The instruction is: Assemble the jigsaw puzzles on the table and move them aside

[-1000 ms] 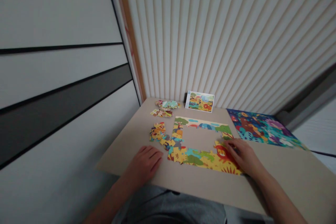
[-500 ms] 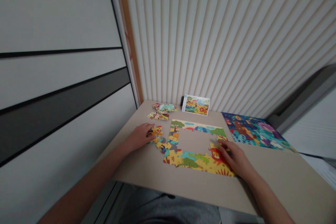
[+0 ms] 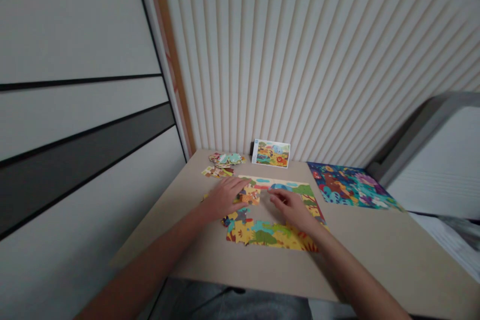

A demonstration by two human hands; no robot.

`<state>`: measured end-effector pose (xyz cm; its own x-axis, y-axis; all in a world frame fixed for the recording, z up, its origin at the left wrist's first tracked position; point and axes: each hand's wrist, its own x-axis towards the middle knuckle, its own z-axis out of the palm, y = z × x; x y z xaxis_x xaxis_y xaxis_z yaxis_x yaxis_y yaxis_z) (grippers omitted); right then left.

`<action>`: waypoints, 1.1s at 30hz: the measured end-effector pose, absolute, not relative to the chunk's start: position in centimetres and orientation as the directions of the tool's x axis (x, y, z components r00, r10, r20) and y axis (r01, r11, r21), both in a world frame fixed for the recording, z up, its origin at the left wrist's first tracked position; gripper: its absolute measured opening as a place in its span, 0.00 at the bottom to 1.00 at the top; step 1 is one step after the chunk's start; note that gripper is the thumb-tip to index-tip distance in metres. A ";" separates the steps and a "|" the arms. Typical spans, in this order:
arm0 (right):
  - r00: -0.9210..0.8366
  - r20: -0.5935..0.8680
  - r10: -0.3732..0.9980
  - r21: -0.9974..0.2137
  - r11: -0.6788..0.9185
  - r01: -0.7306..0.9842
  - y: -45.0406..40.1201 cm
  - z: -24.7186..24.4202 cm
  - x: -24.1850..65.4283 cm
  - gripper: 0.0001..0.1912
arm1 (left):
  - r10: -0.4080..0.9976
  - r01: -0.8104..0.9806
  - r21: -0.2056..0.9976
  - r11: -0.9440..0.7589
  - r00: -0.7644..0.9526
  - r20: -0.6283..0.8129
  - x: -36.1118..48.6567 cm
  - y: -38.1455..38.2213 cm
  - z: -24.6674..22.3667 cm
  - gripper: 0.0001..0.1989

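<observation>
A beige tabletop (image 3: 378, 255) butts against a pleated white wall (image 3: 300, 60), with a striped panel (image 3: 75, 25) to the left. On the tabletop lie one picture card (image 3: 270, 153), one blue jungle picture sheet (image 3: 348, 186), two heaps of loose pieces (image 3: 225, 159) and one part-built jigsaw frame (image 3: 270, 237) in front of the person. The left hand (image 3: 225, 199) lies with fingers wide, next to pieces (image 3: 249, 196) at the frame's upper left — whether it grips any is unclear. The right hand (image 3: 292, 208) hovers inside the frame, its fingers (image 3: 274, 196) drawn narrow — holding anything or not, I cannot tell.
</observation>
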<state>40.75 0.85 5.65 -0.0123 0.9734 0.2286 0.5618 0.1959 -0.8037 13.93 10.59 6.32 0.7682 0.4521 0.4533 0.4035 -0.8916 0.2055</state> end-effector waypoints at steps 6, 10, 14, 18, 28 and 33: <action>0.043 0.156 0.987 -0.935 0.134 0.328 5.2 3.6 37.6 0.19 | 0.487 0.441 0.217 -0.871 0.711 0.507 14.9 10.6 4.8 0.35; 0.125 0.107 0.986 -0.918 0.050 0.393 5.6 2.2 38.7 0.18 | 0.542 0.512 0.211 -0.833 0.678 0.496 13.6 11.1 4.0 0.22; 0.170 0.093 0.981 -0.855 -0.009 0.519 5.6 1.9 39.4 0.16 | 0.556 0.535 0.185 -0.824 0.704 0.441 13.0 11.3 3.5 0.09; 0.185 0.116 0.976 -0.741 -0.039 0.670 5.8 2.4 38.8 0.13 | 0.540 0.526 0.163 -0.835 0.724 0.428 13.5 10.7 3.5 0.11; 0.197 0.173 0.965 -0.506 -0.084 0.859 5.0 3.3 37.7 0.15 | 0.491 0.498 0.070 -0.864 0.803 0.338 14.4 10.5 3.5 0.14; 0.168 0.140 0.976 -0.473 -0.083 0.877 4.7 3.3 37.4 0.15 | 0.489 0.498 0.061 -0.865 0.811 0.320 14.2 10.4 3.9 0.15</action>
